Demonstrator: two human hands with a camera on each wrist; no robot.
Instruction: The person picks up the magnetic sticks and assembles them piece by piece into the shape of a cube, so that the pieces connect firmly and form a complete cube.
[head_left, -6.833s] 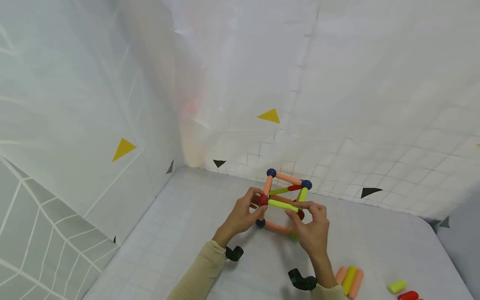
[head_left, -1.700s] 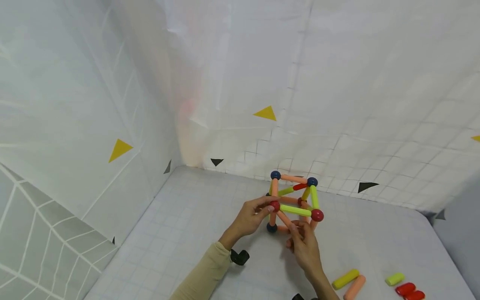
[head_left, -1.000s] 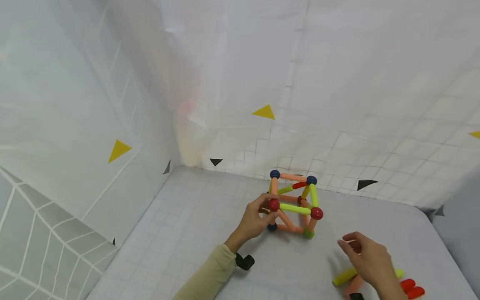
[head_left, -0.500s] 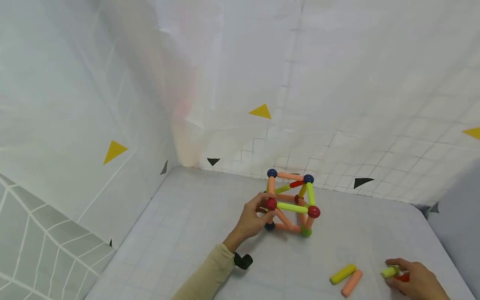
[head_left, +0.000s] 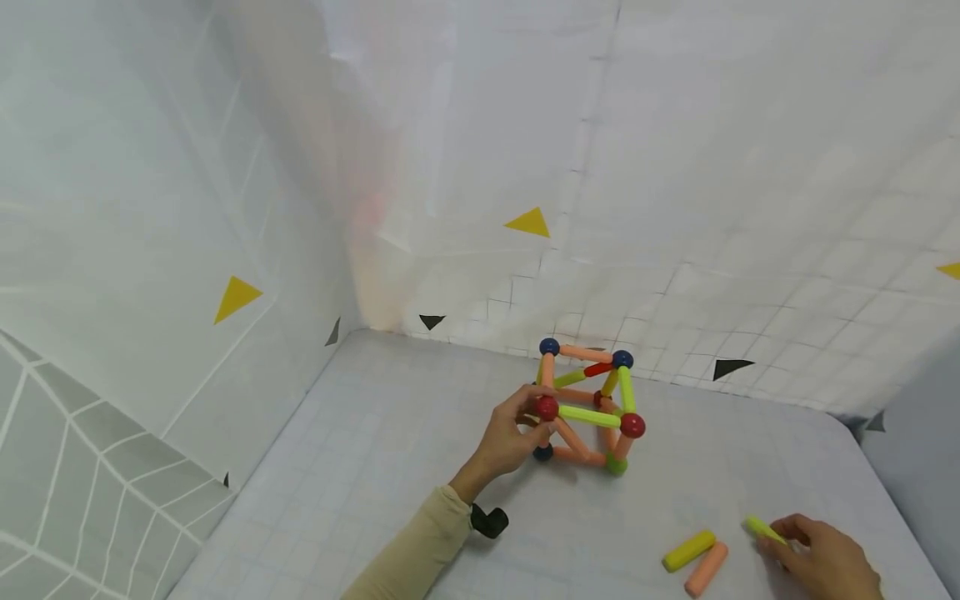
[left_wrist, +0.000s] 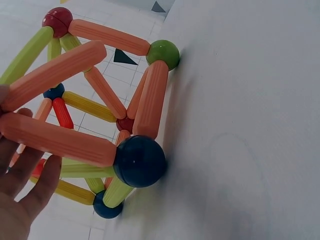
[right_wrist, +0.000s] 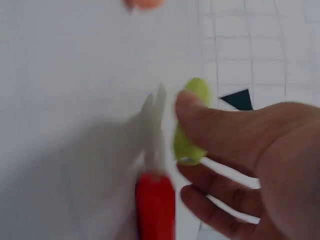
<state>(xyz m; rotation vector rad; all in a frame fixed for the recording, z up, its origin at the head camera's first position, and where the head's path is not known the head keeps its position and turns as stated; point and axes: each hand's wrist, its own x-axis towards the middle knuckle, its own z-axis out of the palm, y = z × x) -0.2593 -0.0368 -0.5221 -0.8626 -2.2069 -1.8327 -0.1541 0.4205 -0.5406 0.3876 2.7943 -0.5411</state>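
Note:
A cube-like frame of magnetic sticks and balls stands on the table, with a lime stick (head_left: 589, 416) along its near top edge. My left hand (head_left: 504, 439) pinches the red ball (head_left: 548, 408) at the near left corner. From that ball a salmon stick (left_wrist: 60, 72) slants down; its other end has no ball on it in the left wrist view. A dark blue ball (left_wrist: 140, 161) sits at a lower corner. Far right, my right hand (head_left: 823, 560) pinches a short lime stick (right_wrist: 191, 145) between thumb and fingers, raised just off the table.
A yellow stick (head_left: 688, 551) and a salmon stick (head_left: 707, 570) lie left of my right hand. A short red stick (right_wrist: 156, 207) lies beneath that hand in the right wrist view. Behind the frame rises a white sheet wall (head_left: 675, 208).
My right hand let go of the slanting salmon stick, moved right to the short sticks and picked up the lime one. My left hand stays on the red ball.

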